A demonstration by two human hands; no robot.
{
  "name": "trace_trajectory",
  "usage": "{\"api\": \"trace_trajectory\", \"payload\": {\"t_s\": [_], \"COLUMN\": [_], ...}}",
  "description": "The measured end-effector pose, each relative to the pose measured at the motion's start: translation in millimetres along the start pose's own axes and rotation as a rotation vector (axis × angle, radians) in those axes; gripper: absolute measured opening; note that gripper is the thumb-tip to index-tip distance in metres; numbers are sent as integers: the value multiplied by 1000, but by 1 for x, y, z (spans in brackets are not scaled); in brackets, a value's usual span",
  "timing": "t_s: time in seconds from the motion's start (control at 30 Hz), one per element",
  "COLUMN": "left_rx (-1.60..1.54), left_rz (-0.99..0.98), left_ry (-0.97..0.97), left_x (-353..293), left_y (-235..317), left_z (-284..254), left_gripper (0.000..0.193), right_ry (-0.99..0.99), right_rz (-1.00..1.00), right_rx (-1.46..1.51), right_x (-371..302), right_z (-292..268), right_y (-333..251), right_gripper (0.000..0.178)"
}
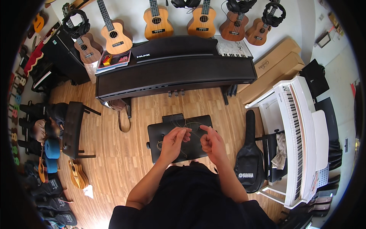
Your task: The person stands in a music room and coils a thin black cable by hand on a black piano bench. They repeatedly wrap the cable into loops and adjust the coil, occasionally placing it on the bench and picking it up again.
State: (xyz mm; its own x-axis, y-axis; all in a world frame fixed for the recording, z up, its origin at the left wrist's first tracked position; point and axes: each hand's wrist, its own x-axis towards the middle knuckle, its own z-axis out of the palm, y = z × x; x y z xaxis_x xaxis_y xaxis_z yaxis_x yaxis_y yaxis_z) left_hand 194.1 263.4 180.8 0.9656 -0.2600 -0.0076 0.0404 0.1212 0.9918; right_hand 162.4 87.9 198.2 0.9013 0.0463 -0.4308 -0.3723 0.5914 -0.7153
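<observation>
black padding of the bench (pixel 155 129) lies below both hands in the head view, with thin looped string (pixel 193 122) between and just beyond the fingers; the step in hand looks like untangling it, and the next move seems to call for a fine pinch on one strand. the left hand (pixel 175 141) pinches the string, thumb against fingers, while the right hand (pixel 213 145) is half curled, index finger extended, its grip impossible to tell.

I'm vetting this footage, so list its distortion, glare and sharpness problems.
Head view: fisheye curvature bows the digital piano and white piano; black vignetting rings the frame; glare pales the wood floor at lower left; the thin strings at the left hand barely show.
</observation>
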Motion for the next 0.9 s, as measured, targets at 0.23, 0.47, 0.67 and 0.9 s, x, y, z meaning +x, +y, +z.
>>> {"api": "trace_trajectory", "payload": {"t_s": [0.23, 0.47, 0.67, 0.9], "left_rx": [438, 153, 124, 552], "left_rz": [278, 256, 113, 93], "left_ry": [-40, -82, 31, 142], "left_x": [6, 7, 10, 9], "left_y": [25, 30, 7, 2], "left_z": [-17, -31, -62, -114], "left_gripper": [31, 43, 40, 31], "right_ry": [-80, 111, -19, -58], "right_rz": [-86, -211, -73, 29], "right_rx": [-232, -462, -244, 297], "right_x": [3, 5, 5, 1], "right_z": [-20, -21, -53, -99], "right_y": [-15, -18, -27, -18], "right_gripper": [33, 38, 51, 46]}}
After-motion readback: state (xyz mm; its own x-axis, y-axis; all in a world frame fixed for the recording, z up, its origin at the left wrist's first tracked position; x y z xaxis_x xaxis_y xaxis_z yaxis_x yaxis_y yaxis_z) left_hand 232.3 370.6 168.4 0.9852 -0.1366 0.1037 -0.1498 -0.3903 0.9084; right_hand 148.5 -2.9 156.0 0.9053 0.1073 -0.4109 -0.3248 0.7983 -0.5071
